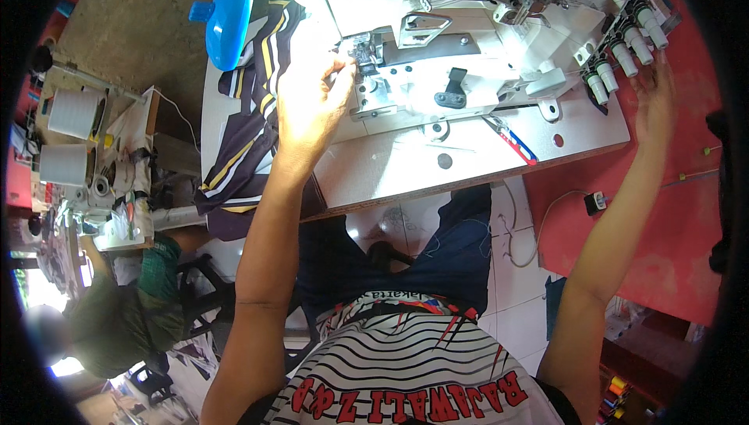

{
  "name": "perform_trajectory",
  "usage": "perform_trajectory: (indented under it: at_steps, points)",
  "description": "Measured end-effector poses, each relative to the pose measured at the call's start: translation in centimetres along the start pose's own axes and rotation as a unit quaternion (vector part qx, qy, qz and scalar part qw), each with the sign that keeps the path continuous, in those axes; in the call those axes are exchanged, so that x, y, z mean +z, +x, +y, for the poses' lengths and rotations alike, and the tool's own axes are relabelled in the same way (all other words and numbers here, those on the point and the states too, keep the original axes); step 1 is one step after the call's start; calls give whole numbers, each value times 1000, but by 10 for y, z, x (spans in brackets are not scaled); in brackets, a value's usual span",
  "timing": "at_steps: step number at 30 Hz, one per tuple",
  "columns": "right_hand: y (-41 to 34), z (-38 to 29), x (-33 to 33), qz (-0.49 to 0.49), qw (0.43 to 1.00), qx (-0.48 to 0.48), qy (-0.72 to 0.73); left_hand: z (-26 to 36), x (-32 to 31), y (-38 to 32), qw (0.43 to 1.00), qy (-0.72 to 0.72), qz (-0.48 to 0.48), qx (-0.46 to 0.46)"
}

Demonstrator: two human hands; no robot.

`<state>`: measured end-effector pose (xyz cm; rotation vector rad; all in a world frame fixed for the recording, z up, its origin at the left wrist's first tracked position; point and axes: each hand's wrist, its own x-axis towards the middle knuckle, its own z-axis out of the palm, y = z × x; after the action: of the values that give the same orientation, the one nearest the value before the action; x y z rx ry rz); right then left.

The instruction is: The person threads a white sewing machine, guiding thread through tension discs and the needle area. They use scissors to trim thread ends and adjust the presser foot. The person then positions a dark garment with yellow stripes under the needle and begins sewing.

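Note:
An industrial sewing machine (404, 97), probably an overlock or coverstitch type, stands on a pale table with its covers swung open. My left hand (313, 103) is at its needle and looper area (366, 53), under glaring light. The thumb and index finger are close together there, and whether they pinch something is hidden by the glare. My right hand (652, 94) reaches to the machine's far right, just beside a row of white thread tension knobs (623, 56). Its fingertips are partly behind the knobs. Dark striped fabric (243, 161) lies bunched by my left forearm.
Thread snips (512, 141) with red and blue handles lie near the table's front edge (409, 194). A blue plastic object (231, 18) rises at the table's left. Another person (123, 319) sits at a neighbouring machine, near thread cones (73, 112). A red wall (632, 220) borders the right.

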<state>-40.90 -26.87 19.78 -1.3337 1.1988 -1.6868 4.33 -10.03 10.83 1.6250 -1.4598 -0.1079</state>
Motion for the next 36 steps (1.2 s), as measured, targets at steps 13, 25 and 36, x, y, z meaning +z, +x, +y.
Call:
perform_trajectory:
  at_steps: [13,25,36]
  points:
    - [-111,-32,5,64,962,-150,-220,13,-13,-17,997,45,9,55]
    - [-218,-15,130,-236,932,-206,-185,10,-6,-17,997,9,10,82]
    - [-239,16,148,-294,919,-98,-242,-1,-12,-14,999,-8,3,45]
